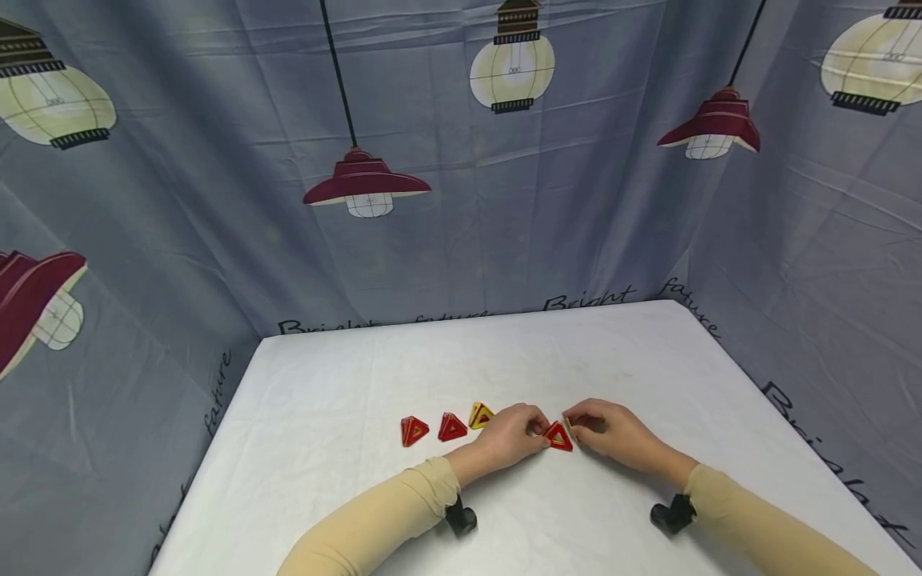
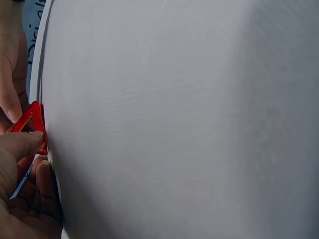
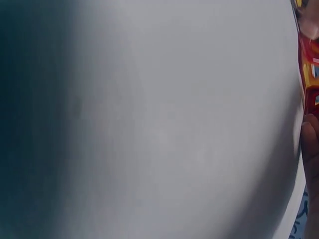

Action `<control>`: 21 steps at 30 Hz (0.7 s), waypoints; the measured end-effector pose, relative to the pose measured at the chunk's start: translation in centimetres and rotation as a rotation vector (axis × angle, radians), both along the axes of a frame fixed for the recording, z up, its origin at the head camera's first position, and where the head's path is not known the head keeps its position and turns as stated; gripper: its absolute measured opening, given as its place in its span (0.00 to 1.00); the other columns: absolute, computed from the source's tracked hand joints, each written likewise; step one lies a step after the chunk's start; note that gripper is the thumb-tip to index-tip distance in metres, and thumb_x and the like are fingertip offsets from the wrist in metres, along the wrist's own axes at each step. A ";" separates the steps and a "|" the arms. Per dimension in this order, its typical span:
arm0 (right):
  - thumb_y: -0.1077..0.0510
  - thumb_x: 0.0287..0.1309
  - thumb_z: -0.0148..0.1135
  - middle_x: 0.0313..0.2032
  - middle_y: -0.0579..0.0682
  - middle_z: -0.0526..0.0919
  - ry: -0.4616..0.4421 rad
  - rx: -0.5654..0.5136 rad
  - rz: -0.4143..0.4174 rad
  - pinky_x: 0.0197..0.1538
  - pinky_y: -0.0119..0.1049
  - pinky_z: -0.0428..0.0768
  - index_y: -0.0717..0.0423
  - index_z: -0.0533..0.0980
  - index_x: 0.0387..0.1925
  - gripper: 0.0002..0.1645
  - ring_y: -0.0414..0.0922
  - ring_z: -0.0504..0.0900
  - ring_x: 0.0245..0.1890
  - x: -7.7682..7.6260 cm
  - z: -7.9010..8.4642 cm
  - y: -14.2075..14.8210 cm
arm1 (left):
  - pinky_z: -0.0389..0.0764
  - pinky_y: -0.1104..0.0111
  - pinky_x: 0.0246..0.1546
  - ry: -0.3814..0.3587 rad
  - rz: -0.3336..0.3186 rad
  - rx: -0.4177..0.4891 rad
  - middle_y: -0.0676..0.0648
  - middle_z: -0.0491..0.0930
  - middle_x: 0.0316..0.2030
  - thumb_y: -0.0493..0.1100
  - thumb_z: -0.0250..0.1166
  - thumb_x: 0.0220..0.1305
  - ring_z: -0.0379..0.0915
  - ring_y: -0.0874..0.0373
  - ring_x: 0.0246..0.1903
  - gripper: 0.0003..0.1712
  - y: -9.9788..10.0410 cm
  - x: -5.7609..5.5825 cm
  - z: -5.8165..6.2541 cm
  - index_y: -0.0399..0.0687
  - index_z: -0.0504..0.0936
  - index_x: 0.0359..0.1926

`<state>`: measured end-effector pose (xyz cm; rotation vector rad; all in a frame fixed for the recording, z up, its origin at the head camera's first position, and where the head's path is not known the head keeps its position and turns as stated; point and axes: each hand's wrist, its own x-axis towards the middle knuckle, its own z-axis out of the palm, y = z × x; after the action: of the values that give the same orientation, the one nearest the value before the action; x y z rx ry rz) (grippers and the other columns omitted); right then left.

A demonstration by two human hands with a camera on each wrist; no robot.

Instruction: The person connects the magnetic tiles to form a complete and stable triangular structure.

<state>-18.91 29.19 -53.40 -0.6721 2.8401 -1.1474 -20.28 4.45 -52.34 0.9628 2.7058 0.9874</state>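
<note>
On the white table, my left hand (image 1: pixel 510 436) pinches a red triangular tile (image 1: pixel 559 437) with a yellowish inner frame. In the left wrist view the thumb presses on the face of this red tile (image 2: pixel 36 113). Close on its right, my right hand (image 1: pixel 618 434) pinches a thin, yellowish piece (image 1: pixel 568 422), seen almost edge-on between thumb and fingers. Its full shape is hidden by the fingers. At the right edge of the right wrist view, red and yellow plastic (image 3: pixel 310 59) shows between fingertips of both hands, partly cut off.
Left of my left hand lie a yellow triangular piece (image 1: pixel 479 415), a red triangular piece (image 1: pixel 452 427) and another red one (image 1: pixel 414 431) with some orange. The white table (image 1: pixel 324 496) reaches back to a grey-blue curtain (image 1: pixel 446 256) printed with lamps.
</note>
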 end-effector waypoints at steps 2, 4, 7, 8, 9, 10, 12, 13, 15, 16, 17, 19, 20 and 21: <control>0.57 0.66 0.69 0.46 0.35 0.83 0.001 -0.007 0.016 0.51 0.37 0.82 0.45 0.83 0.53 0.15 0.35 0.82 0.46 0.2 0.0 -0.3 | 0.72 0.78 0.35 0.002 0.004 -0.002 0.54 0.80 0.34 0.42 0.73 0.63 0.72 0.70 0.33 0.07 0.0 0.0 0.0 0.48 0.85 0.41; 0.58 0.66 0.69 0.46 0.35 0.83 0.012 -0.005 0.025 0.51 0.37 0.82 0.45 0.83 0.54 0.15 0.35 0.82 0.46 0.3 0.0 -0.4 | 0.72 0.78 0.35 0.002 0.007 -0.005 0.55 0.80 0.34 0.42 0.73 0.64 0.72 0.70 0.33 0.07 0.0 0.0 0.0 0.48 0.85 0.41; 0.59 0.65 0.69 0.47 0.35 0.83 0.019 0.001 0.017 0.53 0.38 0.82 0.46 0.83 0.53 0.16 0.35 0.82 0.47 0.4 0.1 -0.7 | 0.72 0.78 0.35 0.002 0.008 -0.006 0.55 0.80 0.34 0.42 0.73 0.64 0.72 0.70 0.33 0.07 0.0 0.0 -0.1 0.48 0.85 0.41; 0.59 0.65 0.69 0.47 0.35 0.83 0.021 0.002 0.013 0.53 0.39 0.82 0.46 0.83 0.53 0.16 0.35 0.82 0.47 0.4 0.0 -0.7 | 0.72 0.78 0.35 0.002 0.007 -0.007 0.55 0.80 0.34 0.42 0.73 0.64 0.72 0.70 0.33 0.07 0.0 0.0 -0.1 0.48 0.85 0.41; 0.59 0.65 0.70 0.47 0.34 0.83 0.024 0.005 0.008 0.53 0.38 0.81 0.46 0.83 0.53 0.16 0.35 0.82 0.47 0.4 0.0 -0.7 | 0.72 0.78 0.35 0.004 0.005 -0.007 0.55 0.80 0.34 0.42 0.73 0.64 0.72 0.70 0.33 0.07 0.1 -0.1 -0.1 0.48 0.85 0.41; 0.60 0.64 0.70 0.47 0.34 0.83 0.026 0.005 0.002 0.53 0.39 0.81 0.46 0.83 0.53 0.16 0.35 0.82 0.47 0.4 -0.1 -0.8 | 0.72 0.78 0.35 0.007 0.002 -0.008 0.55 0.80 0.34 0.42 0.73 0.64 0.72 0.70 0.33 0.07 0.1 -0.1 -0.1 0.48 0.85 0.42; 0.59 0.64 0.70 0.47 0.34 0.83 0.028 0.005 -0.007 0.53 0.39 0.81 0.45 0.83 0.52 0.16 0.36 0.82 0.48 0.4 -0.1 -0.8 | 0.72 0.78 0.36 0.011 -0.002 -0.011 0.55 0.80 0.35 0.42 0.73 0.64 0.71 0.71 0.33 0.07 0.1 -0.1 -0.1 0.49 0.85 0.42; 0.58 0.64 0.70 0.47 0.33 0.83 0.030 0.006 -0.011 0.53 0.39 0.81 0.45 0.84 0.52 0.15 0.36 0.82 0.48 0.4 -0.1 -0.8 | 0.72 0.78 0.36 0.015 -0.004 -0.014 0.55 0.80 0.35 0.42 0.73 0.64 0.71 0.71 0.34 0.07 0.1 -0.1 -0.1 0.49 0.85 0.42; 0.57 0.65 0.71 0.47 0.33 0.83 0.034 0.006 -0.019 0.53 0.39 0.81 0.44 0.84 0.52 0.15 0.36 0.82 0.48 0.4 -0.2 -0.8 | 0.73 0.78 0.36 0.022 -0.007 -0.019 0.55 0.80 0.35 0.42 0.72 0.65 0.71 0.71 0.34 0.08 0.1 -0.1 -0.1 0.49 0.85 0.43; 0.56 0.65 0.71 0.47 0.33 0.83 0.034 0.004 -0.021 0.53 0.39 0.81 0.43 0.84 0.52 0.14 0.36 0.82 0.48 0.4 -0.2 -0.8 | 0.73 0.78 0.36 0.025 -0.007 -0.022 0.55 0.80 0.35 0.43 0.72 0.65 0.71 0.71 0.34 0.08 0.1 -0.1 -0.1 0.50 0.85 0.44; 0.55 0.65 0.70 0.47 0.33 0.83 0.035 0.004 -0.022 0.53 0.39 0.81 0.43 0.84 0.52 0.14 0.36 0.82 0.49 0.4 -0.2 -0.8 | 0.72 0.78 0.36 0.028 -0.006 -0.025 0.55 0.80 0.35 0.43 0.72 0.65 0.71 0.71 0.34 0.08 0.1 -0.1 -0.1 0.50 0.86 0.44; 0.53 0.66 0.70 0.47 0.33 0.83 0.034 0.002 -0.026 0.53 0.39 0.81 0.43 0.84 0.52 0.14 0.36 0.82 0.49 0.5 -0.2 -0.8 | 0.72 0.77 0.36 0.034 -0.004 -0.031 0.55 0.80 0.35 0.43 0.72 0.66 0.71 0.71 0.34 0.08 0.1 -0.1 -0.2 0.51 0.86 0.46; 0.52 0.66 0.70 0.48 0.33 0.83 0.033 0.001 -0.026 0.53 0.40 0.81 0.43 0.84 0.53 0.14 0.36 0.82 0.49 0.5 -0.2 -0.7 | 0.72 0.77 0.35 0.039 -0.003 -0.036 0.55 0.80 0.35 0.43 0.72 0.66 0.71 0.71 0.34 0.09 0.1 0.0 -0.2 0.51 0.86 0.46; 0.52 0.66 0.70 0.48 0.33 0.83 0.033 0.002 -0.027 0.53 0.40 0.81 0.43 0.84 0.53 0.15 0.36 0.82 0.49 0.5 -0.2 -0.7 | 0.72 0.77 0.35 0.044 -0.002 -0.040 0.55 0.80 0.35 0.43 0.72 0.66 0.71 0.71 0.33 0.09 0.2 0.0 -0.2 0.51 0.86 0.47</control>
<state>-18.44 28.48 -53.59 -0.6617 2.8859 -1.1478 -20.30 4.60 -52.50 0.9913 2.7481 0.9186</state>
